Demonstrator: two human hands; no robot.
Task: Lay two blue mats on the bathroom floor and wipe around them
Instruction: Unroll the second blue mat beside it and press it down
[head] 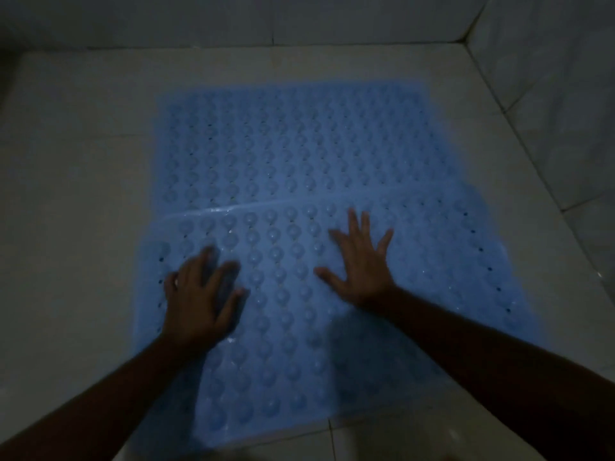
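Two mats (293, 141); left hand (199, 294), right hand (362, 271)

this looks like a dimly lit bathroom or shower corner in a home. the floor (76, 181) is laid in large pale tiles with thin dark grout lines, and a tiled back wall (233, 18) along the top of the frame meets a tiled right wall (559, 94) in a corner (464, 41) at upper right. a blue far mat (293, 144) and a blue near mat (432, 267), both covered in rows of round bumps and small holes like bath mats, lie flat mid-frame, meeting along a seam.
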